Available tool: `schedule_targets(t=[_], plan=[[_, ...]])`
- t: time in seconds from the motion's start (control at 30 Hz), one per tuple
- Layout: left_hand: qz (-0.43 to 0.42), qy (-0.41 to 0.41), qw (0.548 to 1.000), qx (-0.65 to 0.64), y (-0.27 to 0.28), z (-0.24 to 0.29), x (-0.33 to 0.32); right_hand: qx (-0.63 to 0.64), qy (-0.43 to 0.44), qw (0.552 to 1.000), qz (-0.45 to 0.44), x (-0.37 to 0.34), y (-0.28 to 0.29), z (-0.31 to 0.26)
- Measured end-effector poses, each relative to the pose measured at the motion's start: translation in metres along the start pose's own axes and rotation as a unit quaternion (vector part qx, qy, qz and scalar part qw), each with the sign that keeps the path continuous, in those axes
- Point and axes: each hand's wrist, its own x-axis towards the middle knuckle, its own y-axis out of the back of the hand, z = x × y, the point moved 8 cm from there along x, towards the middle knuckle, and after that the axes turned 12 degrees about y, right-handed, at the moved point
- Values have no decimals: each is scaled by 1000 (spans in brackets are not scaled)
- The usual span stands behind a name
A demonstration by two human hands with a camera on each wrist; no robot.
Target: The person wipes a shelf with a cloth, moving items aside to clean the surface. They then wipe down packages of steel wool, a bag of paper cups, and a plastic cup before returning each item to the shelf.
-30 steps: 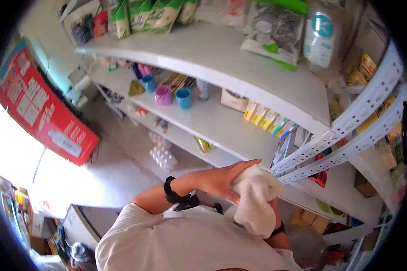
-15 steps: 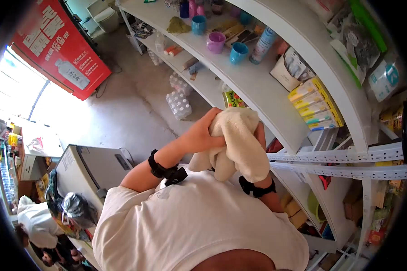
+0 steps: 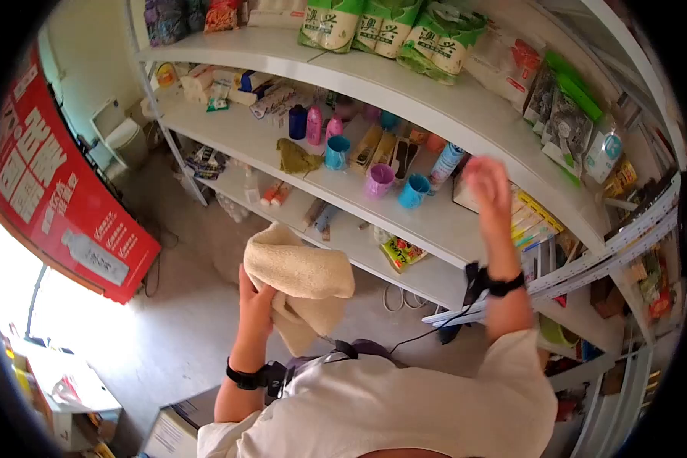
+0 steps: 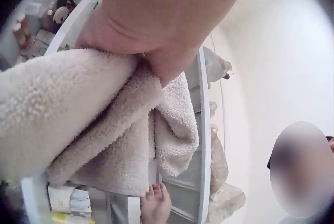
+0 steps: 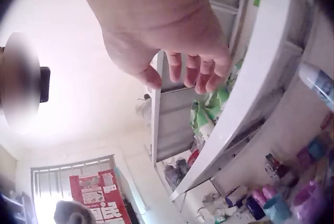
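Note:
A cream fluffy towel (image 3: 301, 267) hangs in folds from my left hand (image 3: 256, 305), which grips it at its left side, away from the shelves. In the left wrist view the bunched towel (image 4: 115, 130) fills the middle, and its folds hide most of the fingers. My right hand (image 3: 490, 187), blurred, is raised in front of the shelf rack with nothing in it. Its fingers are loosely bent and spread in the right wrist view, where the hand (image 5: 167, 36) is seen from the wrist. A spray can (image 3: 446, 162) and yellow toothbrush packs (image 3: 536, 217) flank it in the head view.
On the middle shelf (image 3: 259, 141) stand a purple cup (image 3: 379, 181), blue cups (image 3: 414, 191) and a crumpled olive cloth (image 3: 296, 157). Green tissue packs (image 3: 443, 42) sit on the shelf above. A perforated metal post (image 3: 626, 229) rises at right; a red fridge-like panel (image 3: 69, 183) stands left.
My right hand has let go of the towel and moved up and right toward the shelves. The left hand has carried the towel leftward. The head view has swung too.

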Motion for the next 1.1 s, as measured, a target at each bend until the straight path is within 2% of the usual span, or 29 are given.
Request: schedule_targets(t=[0.07, 0.13, 0.2, 0.3, 0.4, 0.5, 0.6, 0.7, 0.73, 0.83, 0.87, 0.93, 1.03, 1.1], plan=[[-35, -3, 999, 26, -2, 12, 14, -25, -21, 999, 2, 56, 9, -1], [-63, -8, 997, 50, -4, 17, 29, -43, -64, 995, 63, 110, 24, 9], [-84, -22, 994, 65, -13, 28, 44, -36, -115, 990, 77, 152, 29, 23], [-100, -18, 993, 56, -19, 37, 63, -66, -227, 968, 88, 201, 47, 86], [-123, 8, 992, 22, -15, 54, 74, -29, -303, 947, 105, 228, 44, 125], [-156, 38, 987, -28, -12, 98, 72, 42, -357, 933, 15, 249, 36, 177], [-121, 10, 991, -50, 17, 124, 91, -29, -324, 946, -5, 273, 35, 207], [-97, 38, 993, -56, 39, 124, 121, 34, -308, 951, -13, 267, 9, 186], [-109, 47, 991, -61, 40, 124, 130, 58, -316, 947, 19, 265, 2, 176], [-148, 77, 983, -82, 44, 127, 156, 92, -275, 957, 32, 255, -11, 132], [-153, 70, 984, -50, 45, 131, 166, 51, -288, 953, 73, 243, -14, 112], [-162, 61, 985, 15, 50, 141, 183, 17, -253, 960, 120, 220, -14, 76], [-199, 115, 973, 9, 70, 145, 218, -85, -200, 950, 224, 170, -19, 22], [-272, 130, 954, -12, 66, 159, 234, -79, -128, 960, 235, 137, -54, -14]])
